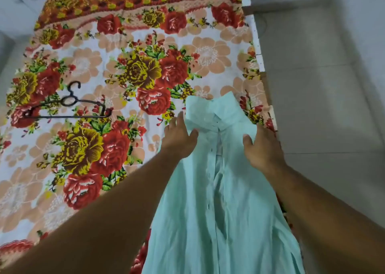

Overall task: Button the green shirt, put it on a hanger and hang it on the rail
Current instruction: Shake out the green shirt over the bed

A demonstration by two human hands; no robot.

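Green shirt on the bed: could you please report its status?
Left hand and right hand hold pale green button shirt at shoulders. Front gapes open below collar. Black wire hanger lies apart on floral bedsheet.

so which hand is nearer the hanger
The left hand: the hanger lies on the bedsheet to its left, the right hand across the green shirt.
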